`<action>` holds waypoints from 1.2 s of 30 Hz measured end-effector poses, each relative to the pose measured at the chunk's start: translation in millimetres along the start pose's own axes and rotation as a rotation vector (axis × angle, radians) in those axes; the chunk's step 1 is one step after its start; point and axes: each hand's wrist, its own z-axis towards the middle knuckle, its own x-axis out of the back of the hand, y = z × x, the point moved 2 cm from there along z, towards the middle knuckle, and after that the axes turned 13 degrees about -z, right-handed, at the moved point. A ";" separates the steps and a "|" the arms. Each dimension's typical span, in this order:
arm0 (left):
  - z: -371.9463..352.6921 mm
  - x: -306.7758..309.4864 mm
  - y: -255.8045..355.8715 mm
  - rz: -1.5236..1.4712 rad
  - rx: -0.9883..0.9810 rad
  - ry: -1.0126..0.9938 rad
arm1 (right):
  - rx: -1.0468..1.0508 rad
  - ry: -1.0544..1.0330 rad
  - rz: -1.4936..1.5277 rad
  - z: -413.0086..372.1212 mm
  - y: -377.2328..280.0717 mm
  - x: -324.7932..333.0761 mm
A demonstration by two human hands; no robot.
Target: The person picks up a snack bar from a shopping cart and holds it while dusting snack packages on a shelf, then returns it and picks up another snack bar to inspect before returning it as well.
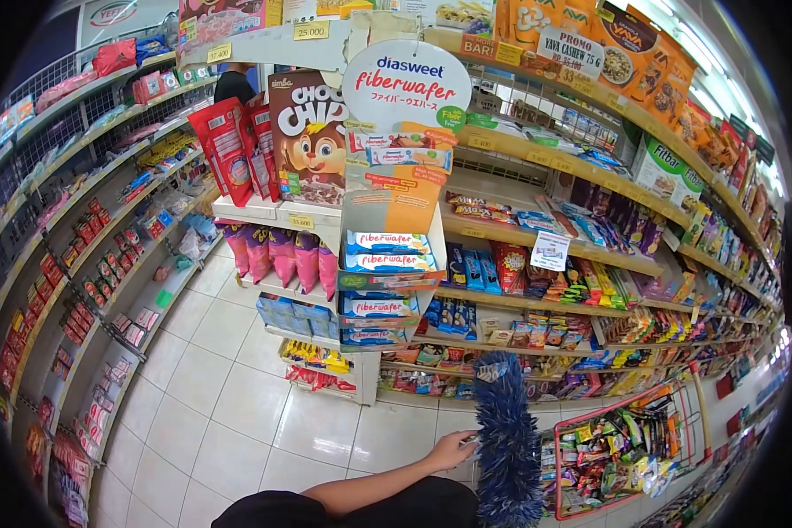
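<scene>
My left hand point(451, 450) reaches across from the lower left, with its fingers stretched out at the edge of a dark blue, fluffy duster point(506, 436). The fingertips meet or nearly meet the duster's fibres; whether they touch cannot be told. The duster stands lengthwise below the shelves, its handle hidden. My right hand does not show. To the right of the duster is a red-rimmed wire basket cart point(556, 466) full of packaged snacks.
A fiberwafer display point(392, 282) juts out ahead on the shelf end, beside a Choo Chips box point(308, 132). Snack shelves point(537, 233) curve along the right, and more stocked shelves point(106, 290) line the left. White floor tiles point(238, 414) lie between.
</scene>
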 end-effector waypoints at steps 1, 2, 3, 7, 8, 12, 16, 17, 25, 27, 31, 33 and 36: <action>0.9 -0.5 -3.4 -0.008 0.014 -0.001 | 0.001 -0.007 -0.019 -0.9 -0.8 0.8; 3.5 -1.4 -7.9 -0.017 0.028 -0.003 | 0.003 -0.014 -0.038 -1.2 -1.9 2.1; 5.3 -2.1 -11.4 -0.025 0.041 -0.005 | 0.004 -0.019 -0.057 -1.1 -3.8 3.7; -1.1 -0.9 7.0 -0.025 0.131 -0.010 | -0.019 -0.044 -0.103 -2.3 -12.1 12.3; -2.6 -0.4 10.9 -0.028 0.156 -0.017 | -0.042 -0.052 -0.092 -2.2 -13.7 14.5; 12.0 -3.2 -27.9 0.180 -0.276 0.011 | -0.122 -0.029 0.120 -3.2 -8.2 11.8; -4.3 -7.0 0.4 0.321 -0.330 -0.231 | -0.015 -0.011 -0.029 -1.2 -5.0 20.5; -8.5 -9.5 2.9 0.314 -0.315 -0.254 | 0.006 -0.007 -0.067 -2.3 -3.6 23.6; -5.5 -7.9 17.4 0.208 -0.344 -0.242 | -0.018 0.109 0.041 -10.3 -35.4 32.7; -16.1 -9.9 39.2 0.148 -0.396 -0.401 | -0.161 -0.011 0.068 -6.9 -64.0 46.4; 1.6 -9.0 15.7 -0.406 0.217 -0.295 | -0.210 -0.197 -0.013 -11.5 -54.5 37.2; 10.4 -3.0 21.2 -0.791 0.367 -0.257 | -0.183 -0.117 0.015 -15.0 -51.7 35.9; 21.2 -5.6 10.1 -0.989 0.468 -0.240 | -0.072 0.120 0.054 -21.0 -56.8 29.8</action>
